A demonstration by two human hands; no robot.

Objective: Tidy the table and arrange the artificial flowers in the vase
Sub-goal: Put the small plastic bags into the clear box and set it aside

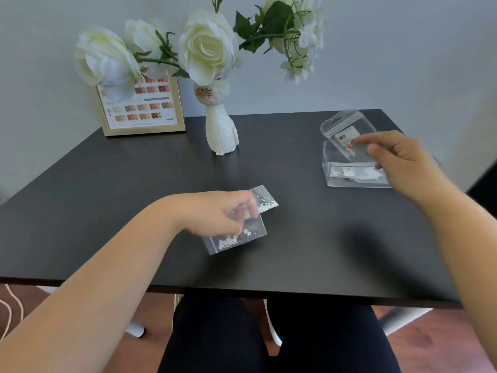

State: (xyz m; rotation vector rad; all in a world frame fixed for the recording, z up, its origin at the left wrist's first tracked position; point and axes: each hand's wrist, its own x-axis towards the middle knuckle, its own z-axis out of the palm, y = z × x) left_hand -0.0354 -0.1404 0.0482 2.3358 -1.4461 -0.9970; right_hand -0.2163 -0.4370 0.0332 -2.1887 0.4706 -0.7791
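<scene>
The left hand (217, 214) is sitting at frame center on the black table (107, 211), its fingers pinched together on a clear packet (236, 235) of small white pieces; a second packet (265, 201) is lying just behind it. At right, the right hand (398, 160) is holding a clear zip bag (347, 130) between thumb and fingers above an open clear box (349, 173). The white cat-shaped vase (222, 130) is standing at upper center, holding white artificial flowers (207, 47). A framed chart (142, 109) is leaning at upper left.
</scene>
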